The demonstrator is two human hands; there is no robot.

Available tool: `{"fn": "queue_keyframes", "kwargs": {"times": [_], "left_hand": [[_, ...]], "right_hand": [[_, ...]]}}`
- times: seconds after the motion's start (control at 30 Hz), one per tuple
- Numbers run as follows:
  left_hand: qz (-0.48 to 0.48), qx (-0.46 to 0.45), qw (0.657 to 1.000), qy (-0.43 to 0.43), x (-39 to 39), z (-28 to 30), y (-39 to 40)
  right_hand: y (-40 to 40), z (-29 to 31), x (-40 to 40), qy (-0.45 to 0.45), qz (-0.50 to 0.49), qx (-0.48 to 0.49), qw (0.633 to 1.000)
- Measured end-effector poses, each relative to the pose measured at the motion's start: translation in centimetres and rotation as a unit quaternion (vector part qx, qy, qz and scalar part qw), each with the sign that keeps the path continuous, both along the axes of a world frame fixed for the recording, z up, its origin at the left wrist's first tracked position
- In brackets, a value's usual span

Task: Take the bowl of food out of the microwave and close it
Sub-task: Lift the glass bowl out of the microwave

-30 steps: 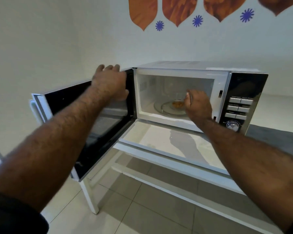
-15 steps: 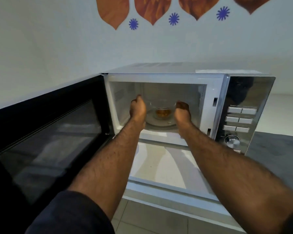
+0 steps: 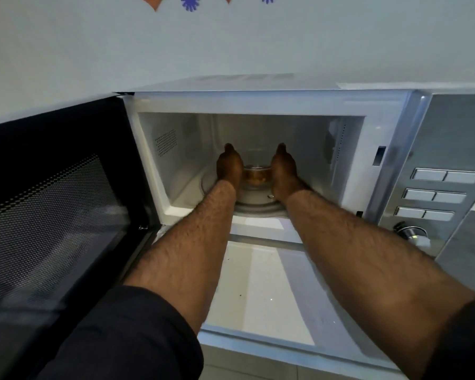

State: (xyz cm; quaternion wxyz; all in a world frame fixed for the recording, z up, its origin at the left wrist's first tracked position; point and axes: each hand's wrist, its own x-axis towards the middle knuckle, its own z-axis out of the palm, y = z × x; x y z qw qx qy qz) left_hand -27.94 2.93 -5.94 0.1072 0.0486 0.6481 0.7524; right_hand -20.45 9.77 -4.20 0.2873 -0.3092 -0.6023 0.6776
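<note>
A white microwave stands open, its black door swung out to the left. Inside, a clear glass bowl with brownish food sits on the glass turntable. Both my hands reach deep into the cavity. My left hand presses against the bowl's left side and my right hand against its right side, so the bowl is held between them. The bowl still rests on the turntable. My fingers are hidden behind the hands.
The control panel with grey buttons and a dial is to the right of the cavity. A white tabletop lies in front of the microwave. The pale wall rises just behind.
My head has moved closer to the microwave. Both hands have gone deeper into the cavity and closed in on the sides of the bowl.
</note>
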Motion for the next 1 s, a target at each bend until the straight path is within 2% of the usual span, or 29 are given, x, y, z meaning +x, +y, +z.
{"fn": "queue_keyframes", "kwargs": {"times": [0.2, 0.43, 0.6, 0.77, 1.0], "left_hand": [[0.006, 0.057, 0.998, -0.010, 4.4, 1.9, -0.9], [0.040, 0.132, 0.988, -0.063, 6.9, 3.6, -1.6], [0.023, 0.205, 0.974, -0.095, 11.5, 5.1, -3.0], [0.024, 0.242, 0.962, -0.122, 16.4, 6.5, -5.3], [0.048, 0.280, 0.954, -0.098, 21.9, 6.0, -7.6]], "right_hand": [[-0.2, -0.4, -0.1, 0.028, 0.011, -0.036, 0.999], [-1.4, 0.0, 2.0, 0.112, 0.012, -0.091, 0.989], [-3.3, 1.8, 6.3, 0.133, 0.005, -0.141, 0.981], [-5.8, 3.2, 11.3, 0.188, 0.024, -0.180, 0.965], [-8.5, 3.5, 18.3, 0.185, -0.004, -0.170, 0.968]]}}
